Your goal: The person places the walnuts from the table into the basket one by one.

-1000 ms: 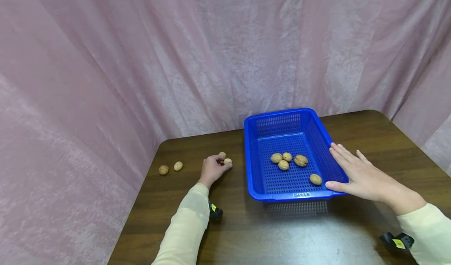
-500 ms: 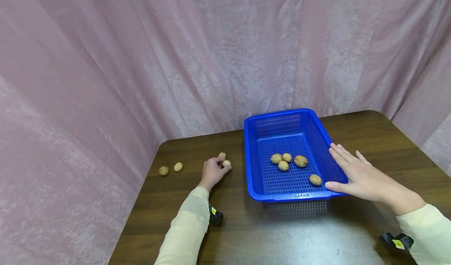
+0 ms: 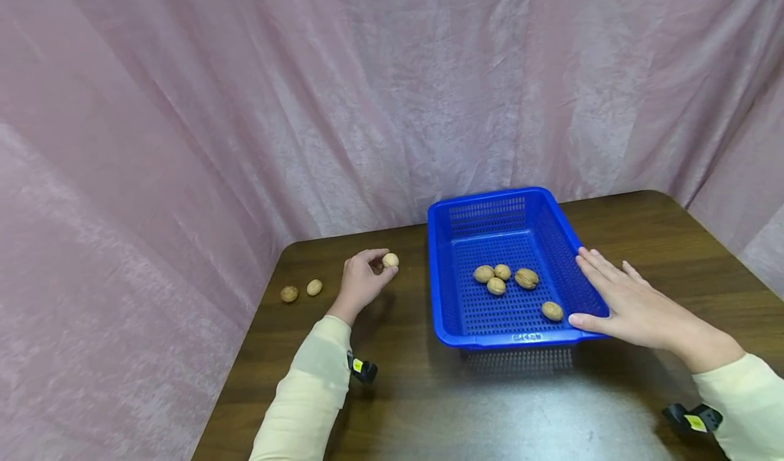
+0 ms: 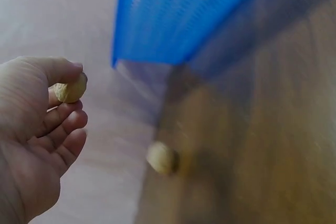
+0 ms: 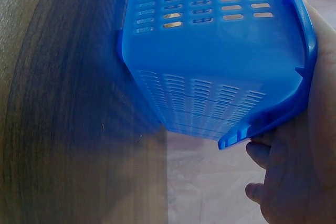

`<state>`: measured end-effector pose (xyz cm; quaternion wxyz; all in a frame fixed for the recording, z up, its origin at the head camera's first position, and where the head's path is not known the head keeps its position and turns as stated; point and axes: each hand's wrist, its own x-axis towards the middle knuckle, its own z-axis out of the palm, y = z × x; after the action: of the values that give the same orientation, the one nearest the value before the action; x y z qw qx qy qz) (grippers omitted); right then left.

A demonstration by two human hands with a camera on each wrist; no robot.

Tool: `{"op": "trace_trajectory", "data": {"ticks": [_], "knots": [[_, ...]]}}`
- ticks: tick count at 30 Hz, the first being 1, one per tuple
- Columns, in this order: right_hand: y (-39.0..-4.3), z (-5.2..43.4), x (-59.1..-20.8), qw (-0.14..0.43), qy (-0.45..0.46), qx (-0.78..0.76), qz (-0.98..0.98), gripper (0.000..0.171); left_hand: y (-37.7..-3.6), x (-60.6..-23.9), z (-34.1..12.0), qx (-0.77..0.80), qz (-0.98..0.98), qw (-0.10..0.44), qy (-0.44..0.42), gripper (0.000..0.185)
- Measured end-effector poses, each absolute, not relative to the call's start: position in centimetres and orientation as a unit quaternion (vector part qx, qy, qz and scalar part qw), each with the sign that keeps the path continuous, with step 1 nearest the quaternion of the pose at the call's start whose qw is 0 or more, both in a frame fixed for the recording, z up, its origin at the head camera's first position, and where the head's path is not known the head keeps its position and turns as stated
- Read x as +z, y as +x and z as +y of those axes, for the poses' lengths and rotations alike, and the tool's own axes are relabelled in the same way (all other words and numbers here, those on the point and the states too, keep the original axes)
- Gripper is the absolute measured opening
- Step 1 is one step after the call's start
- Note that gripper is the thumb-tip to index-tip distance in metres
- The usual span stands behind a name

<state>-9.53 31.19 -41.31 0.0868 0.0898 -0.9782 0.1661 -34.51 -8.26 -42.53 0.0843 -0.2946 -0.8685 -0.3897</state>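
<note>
A walnut (image 3: 390,260) sits pinched at the fingertips of the left hand (image 3: 361,281), raised a little off the table (image 3: 404,393) and well left of the blue basket (image 3: 442,297). In the left wrist view the same walnut (image 4: 70,88) is held between the thumb and curled fingers (image 4: 63,124), so this hand is closed round it. The nut is roundish, and its long axis cannot be told from here.

From the held walnut the basket lies to the right, its near left wall the closest part; the left hand is by far the nearer of the two to the nut, and the right hand is on the far side of the basket. A second walnut (image 4: 161,158) lies on the table below the left hand, seen blurred in the left wrist view.

The right hand (image 3: 631,304) rests flat along the basket's right wall, fingers straight and spread, thumb at the near corner; it presses the basket and grips nothing. The right wrist view shows the basket's slotted wall (image 5: 220,72) against the palm.

Inside the basket lie five walnuts (image 3: 505,280), four bunched near the middle and one apart toward the near right corner. Two more walnuts (image 3: 301,290) lie side by side near the table's left edge. A pink curtain (image 3: 245,107) hangs behind.
</note>
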Motion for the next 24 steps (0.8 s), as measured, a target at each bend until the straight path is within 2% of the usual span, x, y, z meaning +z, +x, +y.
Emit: {"op": "trace_trajectory", "data": {"ticks": [14, 24], "knots": [[-9.6, 31.3, -41.3, 0.084, 0.088, 0.167, -0.978, 0.097, -30.4, -35.3, -1.6, -0.385, -0.816, 0.063, -0.428, 0.031], [-9.4, 31.0, -41.2, 0.089, 0.092, 0.169, -0.977, 0.096, -30.3, -33.1, 5.2, -0.359, -0.813, 0.017, -0.458, 0.035]]}}
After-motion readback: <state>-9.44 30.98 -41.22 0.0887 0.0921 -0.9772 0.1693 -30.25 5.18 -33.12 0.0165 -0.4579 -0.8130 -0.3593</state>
